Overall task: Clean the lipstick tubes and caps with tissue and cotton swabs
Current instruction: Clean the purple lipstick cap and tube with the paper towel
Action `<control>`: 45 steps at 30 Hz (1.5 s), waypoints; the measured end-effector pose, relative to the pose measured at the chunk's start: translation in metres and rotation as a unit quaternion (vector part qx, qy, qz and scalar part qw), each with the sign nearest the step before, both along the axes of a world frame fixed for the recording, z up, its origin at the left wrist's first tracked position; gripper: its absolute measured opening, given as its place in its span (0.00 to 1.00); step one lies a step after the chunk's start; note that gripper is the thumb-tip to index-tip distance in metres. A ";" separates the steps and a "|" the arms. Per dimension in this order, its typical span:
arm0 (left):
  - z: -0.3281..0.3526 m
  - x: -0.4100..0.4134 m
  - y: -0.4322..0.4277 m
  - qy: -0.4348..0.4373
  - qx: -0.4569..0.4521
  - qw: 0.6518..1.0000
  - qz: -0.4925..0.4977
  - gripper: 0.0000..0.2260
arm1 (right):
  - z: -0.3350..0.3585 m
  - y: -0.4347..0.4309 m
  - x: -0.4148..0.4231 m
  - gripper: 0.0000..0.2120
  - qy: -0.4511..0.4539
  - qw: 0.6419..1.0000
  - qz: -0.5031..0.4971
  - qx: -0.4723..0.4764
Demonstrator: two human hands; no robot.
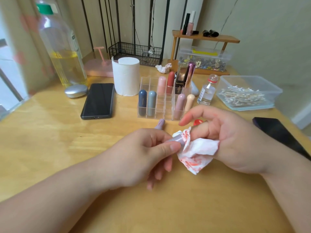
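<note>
My left hand (148, 152) pinches a lilac lipstick part (176, 140) between thumb and fingers. My right hand (223, 140) holds a white tissue (196, 152) smeared with red, one finger wrapped in it and pressed against the part's open end. The matching lilac piece (159, 124) lies on the table just behind my left hand. A clear organiser (163, 106) behind it holds several capsule-shaped lipsticks. A roll of tissue (126, 76) stands at its left. A clear box of cotton swabs (247, 93) sits at the far right.
A small glass bottle (207, 91) stands between organiser and swab box. A red cap (198, 122) peeks out behind my right fingers. One phone (99, 100) lies left of the organiser, another dark one (279, 132) at the right edge. A crumpled tissue (164, 67) lies behind; a large bottle (62, 47) stands far left.
</note>
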State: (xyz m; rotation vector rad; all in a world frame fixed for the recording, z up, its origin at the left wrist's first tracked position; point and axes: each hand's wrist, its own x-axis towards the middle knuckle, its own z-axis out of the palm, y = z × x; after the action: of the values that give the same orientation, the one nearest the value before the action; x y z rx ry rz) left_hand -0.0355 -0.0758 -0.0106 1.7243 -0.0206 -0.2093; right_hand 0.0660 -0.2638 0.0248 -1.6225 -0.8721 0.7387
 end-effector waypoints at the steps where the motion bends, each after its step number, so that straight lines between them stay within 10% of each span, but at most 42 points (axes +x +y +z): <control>1: 0.000 0.000 -0.001 -0.037 0.061 0.997 0.024 0.15 | 0.000 0.000 0.000 0.22 -0.001 1.000 -0.004 -0.008; 5: -0.005 -0.001 -0.002 -0.306 0.343 0.881 0.116 0.10 | 0.000 0.001 0.004 0.21 0.101 0.993 -0.048 0.033; 9: -0.001 0.002 0.001 -0.369 0.441 0.804 0.152 0.14 | -0.005 0.006 0.002 0.16 0.228 0.967 -0.083 0.082; 13: 0.005 -0.001 0.012 -0.324 0.369 0.851 0.187 0.10 | 0.007 0.002 0.014 0.19 0.197 0.960 -0.122 0.160; 17: 0.009 0.003 0.013 -0.219 0.010 0.962 0.160 0.06 | 0.017 -0.012 0.031 0.15 0.254 0.940 -0.097 0.208; 21: 0.002 0.006 0.009 -0.155 -0.164 0.972 0.063 0.09 | -0.004 -0.010 0.033 0.30 0.300 0.945 0.008 0.134; 26: 0.003 0.004 0.009 -0.137 -0.164 0.977 0.010 0.10 | -0.007 -0.009 0.031 0.12 0.347 0.924 0.078 0.143; 40: 0.011 0.007 0.014 -0.103 -0.221 0.964 0.101 0.06 | -0.006 -0.009 0.031 0.24 0.286 0.958 -0.022 0.024; 45: 0.015 0.007 0.019 -0.027 -0.128 0.984 0.125 0.12 | -0.004 -0.013 0.031 0.10 0.102 0.978 -0.065 -0.169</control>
State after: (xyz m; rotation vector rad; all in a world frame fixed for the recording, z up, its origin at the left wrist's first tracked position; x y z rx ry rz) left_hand -0.0286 -0.0566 0.0039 1.4605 0.1231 0.0261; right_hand 0.0970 -0.2764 0.0209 -1.8410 -0.5056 0.9810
